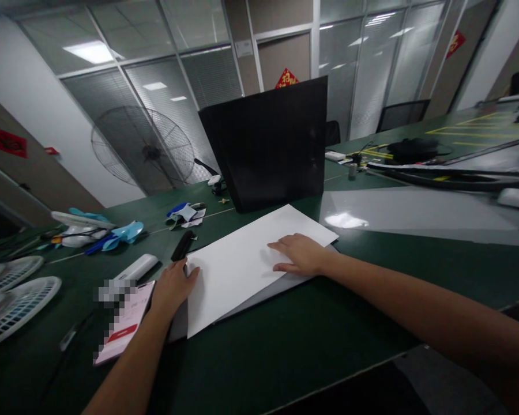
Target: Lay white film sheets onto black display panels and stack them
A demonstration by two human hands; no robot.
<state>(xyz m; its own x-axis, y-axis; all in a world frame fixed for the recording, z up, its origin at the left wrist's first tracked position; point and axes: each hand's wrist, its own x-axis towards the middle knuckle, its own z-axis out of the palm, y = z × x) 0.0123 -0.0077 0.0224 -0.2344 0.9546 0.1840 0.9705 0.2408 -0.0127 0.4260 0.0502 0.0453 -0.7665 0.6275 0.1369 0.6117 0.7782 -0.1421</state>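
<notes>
A white sheet (237,265) lies on the green table (285,351), on top of a second grey-white sheet (268,291) whose edge shows below it. My right hand (300,253) rests flat on the white sheet near its right side, fingers stretched out. My left hand (173,285) sits at the sheet's left edge, thumb on the paper and fingers curled over the edge. A black marker-like object (182,246) lies just beyond my left hand.
A black panel (272,144) stands upright behind the sheets. A pink-and-white card (125,325) and a white bar (136,268) lie to the left, with white fan grilles (12,300) further left. Blue scraps (123,233), cables (436,170) and a pale sheet (415,213) lie around.
</notes>
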